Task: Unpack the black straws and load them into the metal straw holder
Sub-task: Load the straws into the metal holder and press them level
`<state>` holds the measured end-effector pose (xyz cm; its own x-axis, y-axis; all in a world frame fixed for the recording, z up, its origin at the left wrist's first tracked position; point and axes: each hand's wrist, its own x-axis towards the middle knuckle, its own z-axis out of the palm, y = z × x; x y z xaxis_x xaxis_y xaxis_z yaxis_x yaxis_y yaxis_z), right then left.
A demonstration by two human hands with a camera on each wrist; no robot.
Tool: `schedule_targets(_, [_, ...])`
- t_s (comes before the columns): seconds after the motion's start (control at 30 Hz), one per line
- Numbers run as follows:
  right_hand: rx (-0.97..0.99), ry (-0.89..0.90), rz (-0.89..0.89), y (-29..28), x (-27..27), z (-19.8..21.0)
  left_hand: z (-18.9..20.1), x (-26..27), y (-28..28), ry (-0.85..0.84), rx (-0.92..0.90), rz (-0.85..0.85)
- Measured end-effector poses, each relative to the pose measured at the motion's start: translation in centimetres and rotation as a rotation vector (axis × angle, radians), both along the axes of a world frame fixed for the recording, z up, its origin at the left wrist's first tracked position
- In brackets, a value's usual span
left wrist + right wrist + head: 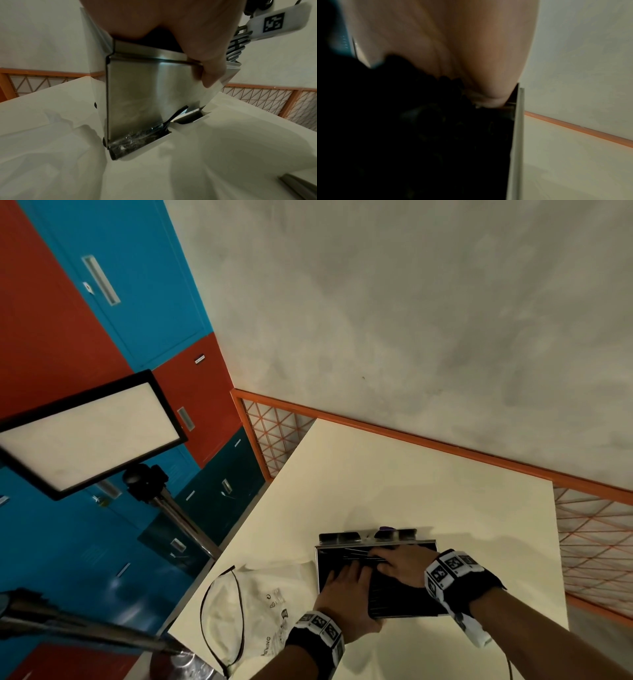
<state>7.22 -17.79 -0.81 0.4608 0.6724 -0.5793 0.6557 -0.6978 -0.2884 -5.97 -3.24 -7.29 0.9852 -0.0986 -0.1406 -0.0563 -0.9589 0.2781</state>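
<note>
The metal straw holder (366, 537) stands on the cream table, packed with black straws (394, 597) lying flat. My left hand (342, 587) lies on the straws at the near left. In the left wrist view its thumb (211, 70) hooks over the rim and down the holder's steel wall (137, 94). My right hand (400, 566) rests with straight fingers on the straws at the far side. In the right wrist view the right hand (453, 47) presses on the dark mass of straws (436, 135) beside the holder's side wall (517, 135). One black straw (176, 115) pokes out at the lower dispensing slot.
An empty clear plastic bag (253, 604) with a black edge lies left of the holder. A light panel (89, 433) on a stand and a metal pole (85, 628) are at the left. An orange mesh fence (445, 440) borders the table (376, 474); a small purple item (385, 528) sits behind the holder.
</note>
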Motion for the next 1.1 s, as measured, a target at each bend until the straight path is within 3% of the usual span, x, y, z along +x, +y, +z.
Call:
schedule_targets(0.37, [0.228,-0.134,0.015,-2.0,-1.0,-0.5,0.6,0.0,-0.1,-0.017,0.005,-0.002])
schedule_targets(0.6, [0.151,-0.297,-0.114,-3.3,-1.5,-0.8,0.8,1.1,0.4,0.047,-0.008,0.01])
schedule_targets(0.83, [0.205,-0.488,-0.074,-3.5,-3.5,-0.1,1.2,1.4,0.3,0.129,0.003,-0.005])
schedule_targets(1.1, [0.259,-0.489,-0.091,-4.5,-4.9,0.3,0.8,1.2,0.2,0.123,0.003,0.013])
